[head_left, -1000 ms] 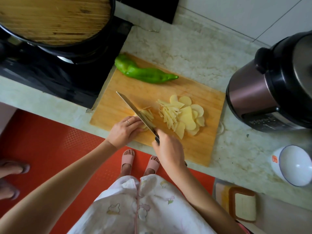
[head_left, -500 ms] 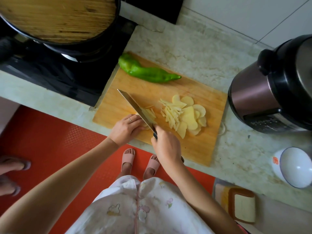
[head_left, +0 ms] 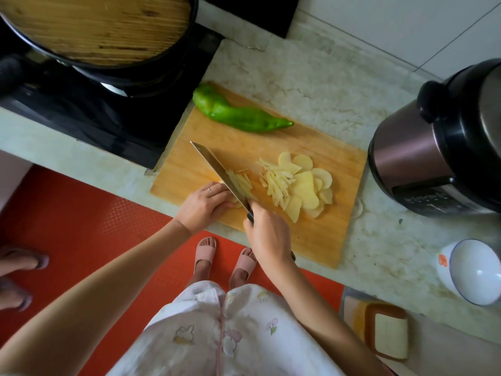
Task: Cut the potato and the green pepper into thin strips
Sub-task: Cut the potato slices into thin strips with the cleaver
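Observation:
On the wooden cutting board [head_left: 320, 240] lie fanned potato slices [head_left: 309, 185] and a heap of cut potato strips [head_left: 273, 180]. A smaller bunch of fresh strips [head_left: 240, 181] lies right of the knife blade [head_left: 217, 169]. My right hand [head_left: 267, 236] grips the knife handle. Left of the blade, my left hand [head_left: 203, 203] presses down on a small stack of potato slices, mostly hidden under the fingers. The whole green pepper [head_left: 238, 115] rests at the board's far edge.
A black wok with a wooden lid [head_left: 103, 25] sits on the stove [head_left: 89, 115] at the left. An electric cooker [head_left: 444, 150] stands right of the board; a white bowl [head_left: 474, 270] lies nearer me. Another person's feet [head_left: 16, 278] are at the far left.
The knife has kept chopping beside my left hand, and the small bunch of strips right of the blade has grown. The camera view has shifted slightly.

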The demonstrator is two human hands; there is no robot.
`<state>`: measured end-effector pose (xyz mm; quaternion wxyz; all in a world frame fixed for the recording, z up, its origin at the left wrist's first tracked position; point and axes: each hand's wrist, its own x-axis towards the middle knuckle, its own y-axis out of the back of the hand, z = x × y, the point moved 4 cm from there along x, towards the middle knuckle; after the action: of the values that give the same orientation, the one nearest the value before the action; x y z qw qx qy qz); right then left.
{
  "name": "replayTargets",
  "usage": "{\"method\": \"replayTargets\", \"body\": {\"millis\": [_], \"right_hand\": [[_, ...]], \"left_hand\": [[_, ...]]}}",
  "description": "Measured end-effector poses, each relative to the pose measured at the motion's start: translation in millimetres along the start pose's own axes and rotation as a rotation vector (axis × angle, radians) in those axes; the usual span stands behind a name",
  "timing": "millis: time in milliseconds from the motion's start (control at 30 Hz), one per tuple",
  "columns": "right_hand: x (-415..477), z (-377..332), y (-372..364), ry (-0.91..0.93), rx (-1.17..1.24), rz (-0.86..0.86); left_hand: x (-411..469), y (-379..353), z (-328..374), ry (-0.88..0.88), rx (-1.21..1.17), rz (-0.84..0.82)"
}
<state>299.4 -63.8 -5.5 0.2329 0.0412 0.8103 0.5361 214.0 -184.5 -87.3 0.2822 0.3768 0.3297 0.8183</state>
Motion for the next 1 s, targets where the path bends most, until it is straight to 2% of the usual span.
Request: {"method": "replayTargets", "body": {"millis": [200, 433, 833, 1000], "right_hand": [[-15, 7, 7, 0.021, -0.016, 0.0], [10, -4, -3, 0.01, -0.004, -0.007], [-17, 9, 4, 0.052, -0.024, -0.014], [3, 1, -4, -0.003, 0.004, -0.022]], "left_hand": [[2, 2, 1, -0.007, -0.003, -0.005], [2, 0, -2, -0.001, -0.016, -0.031], [4, 5, 4, -0.048, -0.063, 0.064], [2, 3, 0, -0.027, -0.031, 0.023]]}}
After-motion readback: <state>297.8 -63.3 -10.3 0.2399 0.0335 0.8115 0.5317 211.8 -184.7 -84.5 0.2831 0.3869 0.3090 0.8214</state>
